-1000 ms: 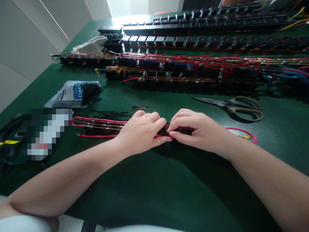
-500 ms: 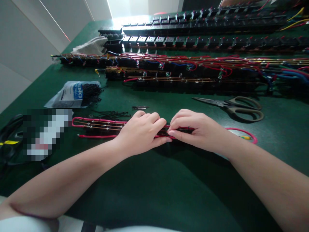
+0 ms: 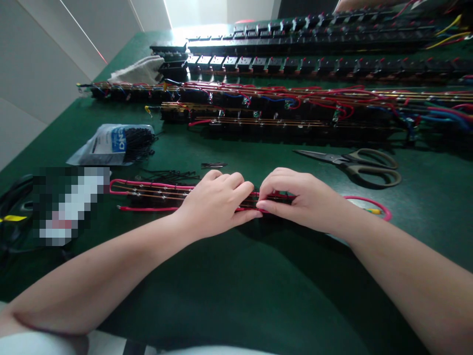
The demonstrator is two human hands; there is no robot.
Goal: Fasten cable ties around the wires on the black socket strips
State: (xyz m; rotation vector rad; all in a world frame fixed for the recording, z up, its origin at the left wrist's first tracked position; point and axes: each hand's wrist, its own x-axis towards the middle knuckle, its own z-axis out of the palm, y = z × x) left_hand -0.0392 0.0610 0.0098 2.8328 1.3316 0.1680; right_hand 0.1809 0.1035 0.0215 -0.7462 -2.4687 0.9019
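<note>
A black socket strip [image 3: 162, 198] with copper-coloured rods and a red wire [image 3: 148, 209] along its edges lies lengthwise before me. My left hand [image 3: 218, 204] wraps over the middle of it, thumb on the near side and fingers on the far side. Close beside, my right hand [image 3: 290, 195] has thumb and fingertips pinched together at the strip. What lies between those fingertips is too small or hidden to make out. The red wire loops out past my right wrist to a yellow-green end [image 3: 373, 211].
Behind the strip lie loose black cable ties [image 3: 173, 175] and a bag of ties [image 3: 107, 145]. Open scissors [image 3: 354, 165] rest at the right. Several longer wired strips [image 3: 277, 106] span the back of the green table [image 3: 207, 296]. Black cables [image 3: 16, 207] lie at left.
My right hand's fingers have shifted slightly, with the index finger more arched. My left hand keeps its hold on the strip. The whole view has moved very slightly.
</note>
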